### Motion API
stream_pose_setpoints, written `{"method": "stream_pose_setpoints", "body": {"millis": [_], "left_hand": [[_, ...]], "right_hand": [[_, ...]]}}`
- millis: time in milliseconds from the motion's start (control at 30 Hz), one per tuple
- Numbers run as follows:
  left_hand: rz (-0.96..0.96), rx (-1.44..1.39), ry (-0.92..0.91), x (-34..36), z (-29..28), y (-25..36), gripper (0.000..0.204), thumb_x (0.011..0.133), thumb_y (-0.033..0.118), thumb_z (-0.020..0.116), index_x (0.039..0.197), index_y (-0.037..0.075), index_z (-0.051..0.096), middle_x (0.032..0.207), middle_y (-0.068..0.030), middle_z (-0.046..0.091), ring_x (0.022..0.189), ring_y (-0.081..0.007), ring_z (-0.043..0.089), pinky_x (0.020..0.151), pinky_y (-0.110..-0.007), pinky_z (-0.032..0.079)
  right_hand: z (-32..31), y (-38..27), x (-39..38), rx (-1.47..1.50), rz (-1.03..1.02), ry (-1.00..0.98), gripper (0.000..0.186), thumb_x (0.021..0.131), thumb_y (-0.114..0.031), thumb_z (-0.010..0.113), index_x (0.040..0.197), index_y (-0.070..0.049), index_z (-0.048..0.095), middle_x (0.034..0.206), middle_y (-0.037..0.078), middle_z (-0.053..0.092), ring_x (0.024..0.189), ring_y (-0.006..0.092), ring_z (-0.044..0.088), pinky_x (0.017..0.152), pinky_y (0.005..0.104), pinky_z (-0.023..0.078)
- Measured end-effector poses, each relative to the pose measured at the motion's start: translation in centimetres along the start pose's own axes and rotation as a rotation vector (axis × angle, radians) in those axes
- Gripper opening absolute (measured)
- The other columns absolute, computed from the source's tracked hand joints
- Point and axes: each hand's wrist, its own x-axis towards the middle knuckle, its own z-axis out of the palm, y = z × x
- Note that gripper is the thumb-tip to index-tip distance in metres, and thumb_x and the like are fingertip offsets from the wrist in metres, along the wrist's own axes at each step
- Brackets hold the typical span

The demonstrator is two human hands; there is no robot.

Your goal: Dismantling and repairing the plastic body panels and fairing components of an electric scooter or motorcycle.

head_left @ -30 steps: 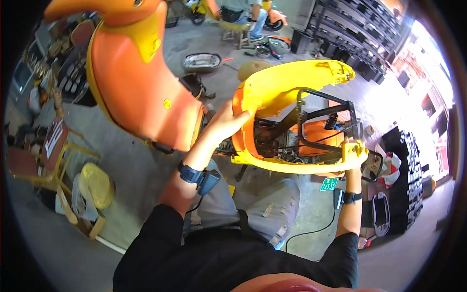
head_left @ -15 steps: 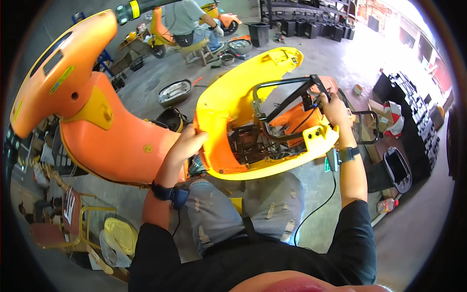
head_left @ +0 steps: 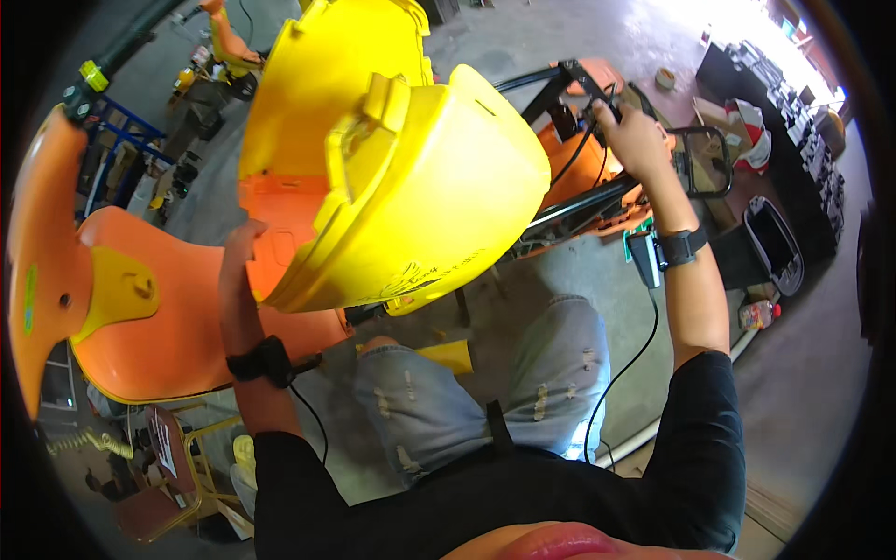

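Observation:
My left hand [head_left: 241,245] is closed on the orange inner edge of a large yellow scooter body cover [head_left: 443,201]. The cover is lifted and tilted, its curved outer side turned toward me. Behind it rises a second yellow section [head_left: 322,89], apparently part of the same cover. My right hand [head_left: 637,140] is closed around the black tubular frame [head_left: 607,198] at the scooter's rear, beside dark cables; its fingertips are partly hidden. Orange rear bodywork [head_left: 583,168] shows under the frame. To the left is the scooter's orange front shield [head_left: 159,303].
A black rear rack [head_left: 709,159] sticks out past my right hand. On the right are a black-and-grey shell [head_left: 773,238], a plastic bottle [head_left: 759,315] and a row of dark boxes [head_left: 784,112]. A chair [head_left: 168,476] stands lower left. A cable runs from each wristband.
The yellow cover has come up off the frame and swung left, tipping over with my left hand on it. My right hand has stayed on the frame. The view has shifted.

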Motion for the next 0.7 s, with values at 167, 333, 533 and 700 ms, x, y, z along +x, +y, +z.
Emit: {"method": "stream_pose_setpoints", "body": {"millis": [167,333,533,700], "left_hand": [[-0.342,-0.594,0.013,1.1,4.2,6.3,0.019,0.082,0.015,0.052,0.091,-0.001,0.058,0.08,-0.0042,0.06,0.07,-0.0147,0.058,0.062,-0.029,0.046],[-0.767,-0.792,-0.014,1.3,2.1,9.3,0.026,0.077,0.011,0.055,0.101,0.001,0.054,0.08,-0.0026,0.057,0.064,-0.0124,0.054,0.057,-0.026,0.044],[-0.885,-0.797,0.018,4.6,0.0,14.6,0.031,0.078,0.01,0.053,0.108,0.0,0.052,0.077,-0.0039,0.056,0.059,-0.009,0.051,0.048,-0.022,0.041],[-0.826,-0.701,-0.07,7.1,-8.2,19.0,0.032,0.079,0.008,0.053,0.11,-0.002,0.051,0.08,-0.0059,0.058,0.061,-0.0103,0.054,0.05,-0.025,0.044]], "right_hand": [[0.1,0.6,0.6,-0.086,0.047,0.006,0.06,0.089,-0.052,0.047,0.086,0.006,0.062,0.078,0.029,0.062,0.08,0.0448,0.061,0.074,0.0479,0.048],[0.6,-0.3,1.0,-0.003,0.12,-0.028,0.058,0.089,-0.051,0.049,0.087,0.006,0.061,0.074,0.03,0.061,0.077,0.0445,0.062,0.072,0.0482,0.049],[-0.4,-1.5,1.3,0.007,0.208,-0.121,0.053,0.089,-0.048,0.05,0.093,0.004,0.059,0.076,0.027,0.063,0.074,0.043,0.063,0.07,0.0491,0.05],[-0.9,-1.6,1.6,-0.004,0.213,-0.131,0.048,0.09,-0.044,0.051,0.094,0.003,0.056,0.076,0.024,0.064,0.073,0.0404,0.064,0.067,0.0475,0.051]]}}
